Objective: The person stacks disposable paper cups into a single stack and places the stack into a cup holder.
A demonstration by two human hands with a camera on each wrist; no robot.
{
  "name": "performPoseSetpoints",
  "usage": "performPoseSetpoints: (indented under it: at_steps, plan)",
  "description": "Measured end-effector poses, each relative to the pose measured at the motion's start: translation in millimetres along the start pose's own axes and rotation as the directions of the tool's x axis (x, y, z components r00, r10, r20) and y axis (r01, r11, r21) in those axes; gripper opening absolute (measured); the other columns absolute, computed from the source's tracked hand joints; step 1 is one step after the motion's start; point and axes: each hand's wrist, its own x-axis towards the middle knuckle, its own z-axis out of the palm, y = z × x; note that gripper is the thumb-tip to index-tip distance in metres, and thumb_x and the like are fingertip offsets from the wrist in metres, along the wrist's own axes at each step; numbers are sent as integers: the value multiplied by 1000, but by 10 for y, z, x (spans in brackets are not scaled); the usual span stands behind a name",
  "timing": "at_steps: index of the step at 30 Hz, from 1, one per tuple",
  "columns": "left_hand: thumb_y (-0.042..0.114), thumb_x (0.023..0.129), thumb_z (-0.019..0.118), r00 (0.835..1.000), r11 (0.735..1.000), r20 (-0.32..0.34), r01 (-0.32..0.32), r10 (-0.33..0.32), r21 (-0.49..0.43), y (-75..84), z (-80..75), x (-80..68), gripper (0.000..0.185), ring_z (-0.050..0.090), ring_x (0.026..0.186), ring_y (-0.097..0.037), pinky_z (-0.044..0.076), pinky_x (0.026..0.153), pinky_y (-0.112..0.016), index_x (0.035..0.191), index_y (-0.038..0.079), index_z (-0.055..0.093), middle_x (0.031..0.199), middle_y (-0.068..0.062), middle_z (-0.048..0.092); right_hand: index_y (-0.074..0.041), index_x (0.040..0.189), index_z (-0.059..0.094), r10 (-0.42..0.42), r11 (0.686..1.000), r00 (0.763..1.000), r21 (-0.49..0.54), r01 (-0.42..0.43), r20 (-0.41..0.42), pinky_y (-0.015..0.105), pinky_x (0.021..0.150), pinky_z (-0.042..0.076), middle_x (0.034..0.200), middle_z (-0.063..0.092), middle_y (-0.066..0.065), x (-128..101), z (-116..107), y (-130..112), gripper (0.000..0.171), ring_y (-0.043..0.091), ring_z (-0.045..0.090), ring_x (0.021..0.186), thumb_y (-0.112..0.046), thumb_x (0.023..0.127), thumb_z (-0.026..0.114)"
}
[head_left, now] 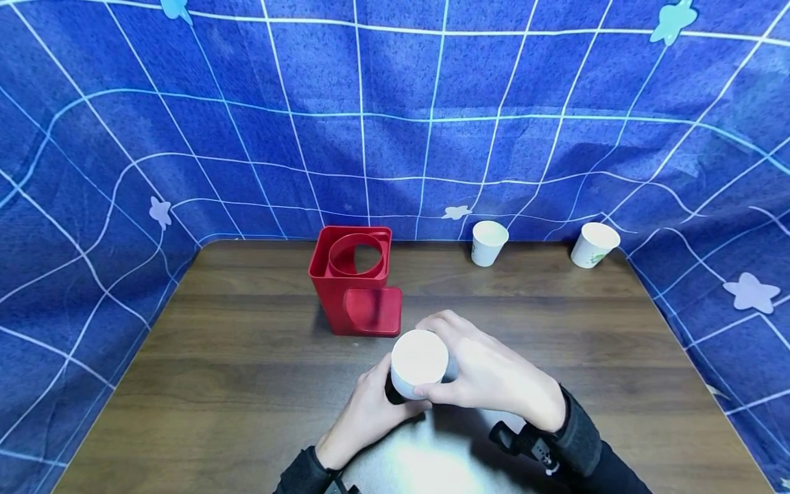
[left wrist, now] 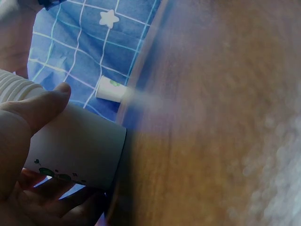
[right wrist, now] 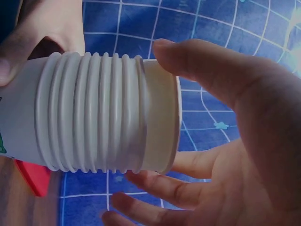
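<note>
A stack of nested white paper cups (head_left: 420,358) stands upright between the two hands, near the front of the table. My left hand (head_left: 372,406) grips the stack low down, with the thumb across its side; green leaf prints show on the lowest cup (left wrist: 77,146) in the left wrist view. From the right, my right hand (head_left: 490,367) pinches the end cup (right wrist: 161,115) at its rim, thumb on one side and fingers on the other. That cup juts out further than the closely spaced rims (right wrist: 89,113) behind it.
A red holder (head_left: 333,309) with a round ring opening and a small front tray stands just beyond the stack. Two single paper cups, one upright (head_left: 487,243) and one further right (head_left: 594,245), are at the table's back edge. A blue checked curtain (head_left: 395,137) surrounds the wooden table (head_left: 234,370).
</note>
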Motion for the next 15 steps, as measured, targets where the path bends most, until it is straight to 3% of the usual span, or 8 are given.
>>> performPoseSetpoints:
  at_steps: [15]
  plan:
    - [42,72,93,996,998,51,67,-67,-9,69,-92,73,78,66,114,-14,55,97,-43,137,19,57,124,3,70,-22,129,60,47,999,998,-22,-46,46,33,89,54,123,58,-8,108,-4,34,63,8,58,107,-54,80,82]
